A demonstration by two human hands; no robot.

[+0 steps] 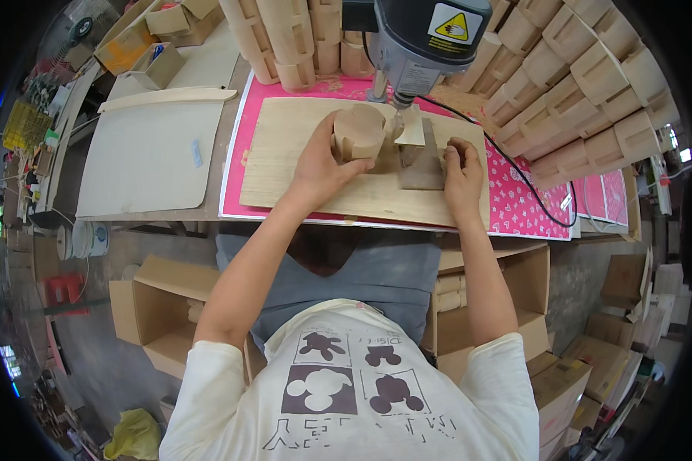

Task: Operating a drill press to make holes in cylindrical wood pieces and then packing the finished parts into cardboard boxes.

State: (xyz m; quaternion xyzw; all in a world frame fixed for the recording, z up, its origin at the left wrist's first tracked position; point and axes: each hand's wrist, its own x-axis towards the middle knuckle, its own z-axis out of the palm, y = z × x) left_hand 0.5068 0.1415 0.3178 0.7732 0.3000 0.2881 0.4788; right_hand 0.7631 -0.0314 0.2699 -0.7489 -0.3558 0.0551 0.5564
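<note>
My left hand [324, 165] is closed round a short, round wooden cylinder [359, 129] with notches in its side, holding it above the wooden board [284, 177]. Just right of the cylinder, the drill press [430, 46] brings its chuck and bit [399, 115] down beside a small light wooden block [412, 128]. A flat grey-brown plate [421, 170] lies under and in front of that block. On the plate's right side, my right hand [463, 169] rests close to its edge with fingers curled in; whatever they hold, if anything, is hidden.
Stacked notched wooden cylinders stand behind the board [288, 46] and at the right [584, 92]. A black cable [515, 169] curves over the pink patterned sheet [515, 211]. Grey cardboard [154, 154] lies left; open cartons [161, 307] stand below the table edge.
</note>
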